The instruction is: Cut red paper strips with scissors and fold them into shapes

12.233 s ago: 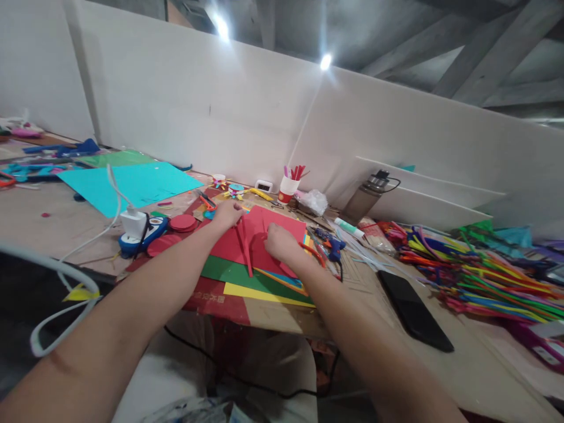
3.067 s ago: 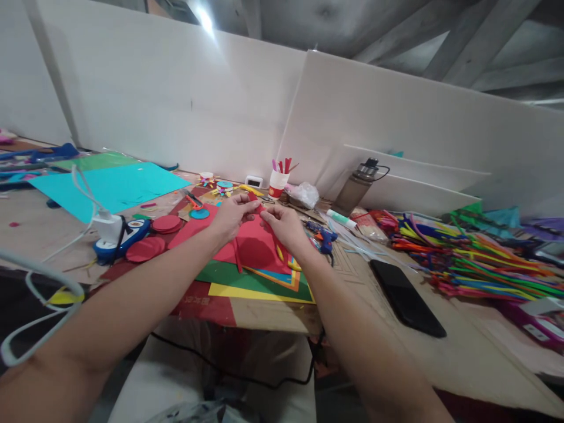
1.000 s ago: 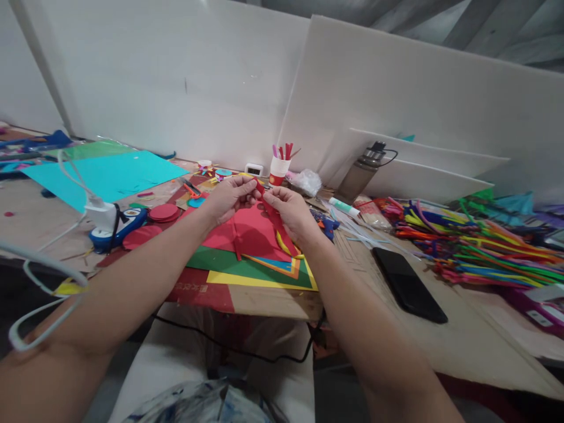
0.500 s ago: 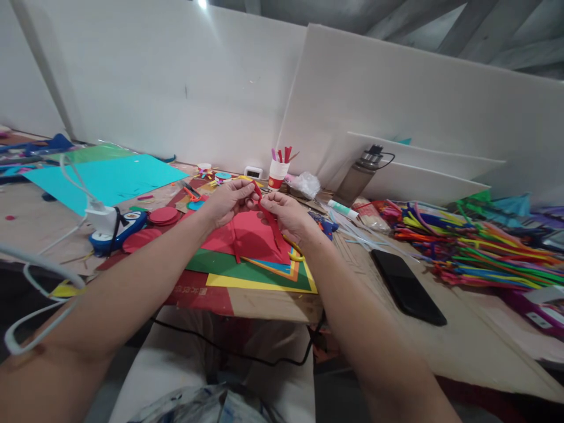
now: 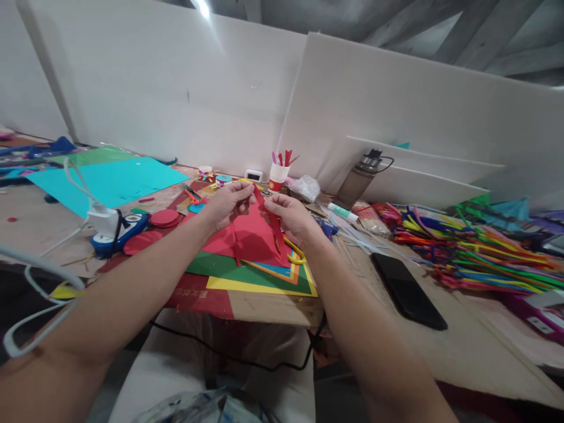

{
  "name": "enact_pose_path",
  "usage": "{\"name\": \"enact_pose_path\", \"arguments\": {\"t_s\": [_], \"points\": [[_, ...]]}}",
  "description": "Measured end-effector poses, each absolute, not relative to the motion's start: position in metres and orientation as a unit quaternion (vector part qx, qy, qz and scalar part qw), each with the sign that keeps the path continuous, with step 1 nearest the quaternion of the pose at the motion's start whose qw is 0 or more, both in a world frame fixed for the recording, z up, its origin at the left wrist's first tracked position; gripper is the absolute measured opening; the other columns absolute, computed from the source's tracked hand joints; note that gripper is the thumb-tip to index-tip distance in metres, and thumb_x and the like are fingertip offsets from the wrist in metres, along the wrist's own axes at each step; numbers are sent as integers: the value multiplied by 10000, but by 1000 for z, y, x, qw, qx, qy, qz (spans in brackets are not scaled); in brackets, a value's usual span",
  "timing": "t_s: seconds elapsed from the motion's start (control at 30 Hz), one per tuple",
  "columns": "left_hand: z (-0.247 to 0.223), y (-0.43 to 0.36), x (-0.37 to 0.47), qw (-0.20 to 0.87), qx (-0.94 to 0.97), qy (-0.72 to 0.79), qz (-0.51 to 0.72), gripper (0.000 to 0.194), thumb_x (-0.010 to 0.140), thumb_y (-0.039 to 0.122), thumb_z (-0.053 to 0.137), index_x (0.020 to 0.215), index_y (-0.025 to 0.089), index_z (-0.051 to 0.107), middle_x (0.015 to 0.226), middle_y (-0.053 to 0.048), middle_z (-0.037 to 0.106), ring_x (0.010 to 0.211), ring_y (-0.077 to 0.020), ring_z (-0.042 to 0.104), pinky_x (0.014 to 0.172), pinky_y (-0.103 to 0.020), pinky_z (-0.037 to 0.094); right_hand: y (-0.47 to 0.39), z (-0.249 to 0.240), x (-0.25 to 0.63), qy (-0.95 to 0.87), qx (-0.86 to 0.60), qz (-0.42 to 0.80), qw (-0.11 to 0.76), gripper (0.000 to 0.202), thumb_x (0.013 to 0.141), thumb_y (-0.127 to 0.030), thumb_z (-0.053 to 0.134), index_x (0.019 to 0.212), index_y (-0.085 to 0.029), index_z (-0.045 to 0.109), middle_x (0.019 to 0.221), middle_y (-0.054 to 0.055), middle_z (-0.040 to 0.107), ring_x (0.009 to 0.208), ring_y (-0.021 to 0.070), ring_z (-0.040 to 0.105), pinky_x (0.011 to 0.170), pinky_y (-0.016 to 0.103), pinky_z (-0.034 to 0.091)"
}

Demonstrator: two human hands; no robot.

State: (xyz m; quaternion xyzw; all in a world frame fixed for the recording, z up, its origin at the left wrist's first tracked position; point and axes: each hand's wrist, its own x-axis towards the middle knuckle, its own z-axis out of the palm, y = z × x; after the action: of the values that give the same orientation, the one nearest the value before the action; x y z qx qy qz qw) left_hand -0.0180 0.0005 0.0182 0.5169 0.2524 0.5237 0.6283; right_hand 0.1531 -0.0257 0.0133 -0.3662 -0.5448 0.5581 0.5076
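Note:
A narrow red paper strip (image 5: 259, 195) is stretched between my two hands above a stack of coloured sheets. My left hand (image 5: 232, 202) pinches its upper end between thumb and fingers. Closed around the strip lower down is my right hand (image 5: 288, 216), and the strip's free end hangs below it. Red paper (image 5: 247, 241) lies on top of the stack, over a green sheet (image 5: 220, 267) and a yellow sheet (image 5: 259, 289). Another thin red strip (image 5: 237, 249) rests on the red paper. Yellow-handled scissors (image 5: 297, 252) lie beside my right hand, their blades partly hidden.
Red discs (image 5: 165, 218), a blue power strip (image 5: 118, 235) and a turquoise sheet (image 5: 110, 179) lie left. Behind stand a paper cup (image 5: 278, 175) and a bottle (image 5: 358, 179). A phone (image 5: 409, 291) and many pipe cleaners (image 5: 484, 247) are on the right.
My hands have moved slightly apart, and more of the red strip shows straight between them. The view has tilted up a little.

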Motion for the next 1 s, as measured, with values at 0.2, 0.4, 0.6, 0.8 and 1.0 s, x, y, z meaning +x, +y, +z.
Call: {"name": "enact_pose_path", "arguments": {"t_s": [0.2,0.4,0.6,0.8,1.0], "points": [[18,-2,-16,616,535,260,516,234,806,289,726,735,127,574,605,-10,642,399,-45,481,426,-167,386,-23,9,149,-572,-375,467,560,316,633,-406,798,798,-196,629,735,-29,626,659,101,530,635,242,414],[14,-1,-12,647,516,240,508,186,795,246,736,805,108,610,641,-26,652,469,-61,550,497,-172,455,-22,8,145,-564,-370,455,582,245,680,-399,756,746,-194,639,718,-19,638,635,104,518,627,243,411],[6,-4,-4,661,494,229,517,233,757,226,774,882,123,607,713,-15,660,568,-63,594,592,-183,491,-21,6,147,-610,-408,360,576,165,789,-364,659,790,-200,636,763,9,669,699,147,579,693,283,450],[4,-8,3,673,475,243,512,223,781,279,755,862,114,629,786,-45,700,668,-93,655,664,-206,503,-25,6,150,-725,-448,25,522,71,859,-203,606,797,-192,640,890,80,650,888,225,556,856,374,434],[6,-11,1,667,452,289,516,80,842,108,620,899,101,676,756,-57,716,643,-109,678,667,-221,516,-21,3,152,-760,-446,-35,472,71,867,-162,605,838,-199,658,970,100,662,994,264,537,913,405,423]]}}
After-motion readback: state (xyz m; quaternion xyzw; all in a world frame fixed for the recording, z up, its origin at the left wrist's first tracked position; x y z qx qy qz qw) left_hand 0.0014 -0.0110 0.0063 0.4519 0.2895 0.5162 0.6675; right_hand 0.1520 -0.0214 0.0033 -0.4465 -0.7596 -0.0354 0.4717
